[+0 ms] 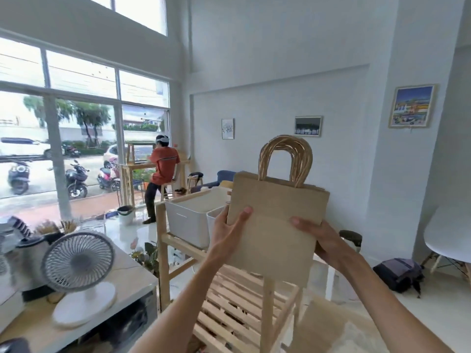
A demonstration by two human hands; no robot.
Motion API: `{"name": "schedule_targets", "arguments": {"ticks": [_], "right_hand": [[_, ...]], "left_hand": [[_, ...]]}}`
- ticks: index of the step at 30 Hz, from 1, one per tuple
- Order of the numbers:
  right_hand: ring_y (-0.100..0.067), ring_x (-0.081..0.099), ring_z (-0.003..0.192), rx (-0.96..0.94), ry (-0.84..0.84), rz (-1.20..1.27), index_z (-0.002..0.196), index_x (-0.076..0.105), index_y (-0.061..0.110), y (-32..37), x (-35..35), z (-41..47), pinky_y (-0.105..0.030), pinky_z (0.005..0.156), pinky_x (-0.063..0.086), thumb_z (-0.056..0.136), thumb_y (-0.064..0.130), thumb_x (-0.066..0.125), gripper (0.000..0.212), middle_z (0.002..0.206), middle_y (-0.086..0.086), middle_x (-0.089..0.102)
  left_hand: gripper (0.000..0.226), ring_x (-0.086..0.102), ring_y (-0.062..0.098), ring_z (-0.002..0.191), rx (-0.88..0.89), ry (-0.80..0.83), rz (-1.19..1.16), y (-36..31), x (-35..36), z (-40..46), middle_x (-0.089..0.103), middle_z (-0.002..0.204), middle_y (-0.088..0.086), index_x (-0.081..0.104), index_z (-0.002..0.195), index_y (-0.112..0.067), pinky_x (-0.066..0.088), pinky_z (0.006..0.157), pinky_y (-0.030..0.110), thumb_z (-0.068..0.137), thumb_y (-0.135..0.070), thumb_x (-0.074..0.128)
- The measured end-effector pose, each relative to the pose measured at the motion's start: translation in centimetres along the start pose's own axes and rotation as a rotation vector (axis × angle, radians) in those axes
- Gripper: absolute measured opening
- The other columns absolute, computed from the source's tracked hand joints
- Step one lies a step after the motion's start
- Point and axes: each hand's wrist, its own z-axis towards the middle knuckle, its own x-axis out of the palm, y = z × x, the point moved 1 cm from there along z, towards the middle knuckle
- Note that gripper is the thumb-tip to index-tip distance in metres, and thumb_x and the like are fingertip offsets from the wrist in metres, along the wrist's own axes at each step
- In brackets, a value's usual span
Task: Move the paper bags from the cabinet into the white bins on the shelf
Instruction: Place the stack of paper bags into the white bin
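Bright white room, wooden shelf [229, 289] sitting right in front, stack of paper bags [275, 225] heading over.

Left hand [226, 233] and right hand [321, 238] are pinching the stack's side edges, holding it up above the shelf, not binned yet. I'm counting two white bins [188, 217] on the top level near its left edge; the number of bags I can't tell.

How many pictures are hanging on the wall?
3. A small white picture hangs on the left, a dark wide picture in the middle, and a big colourful picture on the right. The paper bags held up in front may hide more.
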Motion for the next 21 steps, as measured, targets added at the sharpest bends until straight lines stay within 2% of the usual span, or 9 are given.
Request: {"name": "schedule_targets", "arguments": {"ticks": [2,5,9,12,14,16,19,21], "right_hand": [[-0.034,0.07,0.112,-0.033,-0.043,-0.045,0.123,0.069,0.013,1.0,2.1,2.0,-0.053,0.102,0.053,0.064,0.033,0.093,0.067,0.119,-0.012,0.075],[-0.028,0.073,0.106,-0.116,-0.101,-0.168,0.12,0.071,0.015,2.6,4.9,4.8,-0.048,0.1,0.055,0.068,0.038,0.087,0.059,0.112,-0.005,0.078],[-0.019,0.076,0.097,-0.202,-0.102,-0.269,0.105,0.078,0.019,3.5,7.2,8.5,-0.03,0.086,0.061,0.081,0.028,0.083,0.026,0.1,0.002,0.081],[-0.013,0.077,0.09,-0.262,-0.117,-0.295,0.1,0.078,0.023,3.4,8.2,11.9,-0.025,0.074,0.062,0.082,0.026,0.083,0.018,0.097,0.005,0.081],[-0.009,0.077,0.083,-0.294,-0.113,-0.29,0.094,0.078,0.026,3.6,8.8,14.3,-0.021,0.064,0.06,0.081,0.024,0.083,0.013,0.091,0.008,0.081],[-0.006,0.076,0.079,-0.327,-0.082,-0.29,0.09,0.077,0.029,3.7,9.1,17.2,-0.017,0.059,0.057,0.082,0.02,0.083,0.013,0.088,0.011,0.08],[-0.008,0.077,0.081,-0.37,-0.077,-0.332,0.091,0.077,0.03,3.6,9.2,22.0,-0.019,0.061,0.059,0.079,0.026,0.085,0.015,0.089,0.012,0.08],[-0.005,0.076,0.081,-0.408,-0.099,-0.369,0.089,0.077,0.033,3.5,9.1,25.4,-0.019,0.064,0.06,0.077,0.032,0.086,0.015,0.088,0.016,0.08]], "left_hand": [[0.051,0.077,0.01,0.078,0.01,-0.006,-0.002,-0.3,-2.1,2.0,0.08,0.091,-0.008,0.071,0.106,-0.028,0.057,0.06,0.018,0.074,-0.067,0.072],[0.051,0.076,0.005,0.076,0.035,-0.01,-0.01,-0.9,-4.6,4.9,0.079,0.089,-0.014,0.071,0.104,-0.031,0.055,0.057,0.014,0.072,-0.07,0.068],[0.037,0.076,0.007,0.08,0.061,-0.019,-0.029,-0.9,-7.0,8.4,0.08,0.092,-0.011,0.075,0.095,-0.039,0.058,0.062,0.019,0.073,-0.068,0.068],[0.05,0.076,0.016,0.09,0.067,-0.038,-0.009,-0.4,-8.4,11.6,0.079,0.098,-0.005,0.072,0.107,-0.029,0.063,0.078,0.034,0.075,-0.068,0.067],[0.045,0.075,0.021,0.094,0.057,-0.033,0.02,-0.5,-9.1,13.7,0.079,0.101,0.0,0.071,0.11,-0.026,0.063,0.081,0.036,0.084,-0.063,0.065],[0.037,0.074,0.017,0.098,0.038,0.009,0.044,-0.2,-10.2,15.8,0.077,0.107,-0.002,0.068,0.113,-0.03,0.062,0.081,0.032,0.093,-0.059,0.058],[0.044,0.061,-0.008,0.108,0.073,0.089,0.137,1.7,-12.6,17.9,0.063,0.12,-0.015,0.053,0.124,-0.042,0.046,0.091,0.022,0.096,-0.07,0.035],[0.054,0.054,-0.003,0.107,0.106,0.114,0.326,4.6,-14.8,19.0,0.056,0.122,-0.011,0.048,0.124,-0.035,0.039,0.089,0.015,0.094,-0.073,0.023]]}}
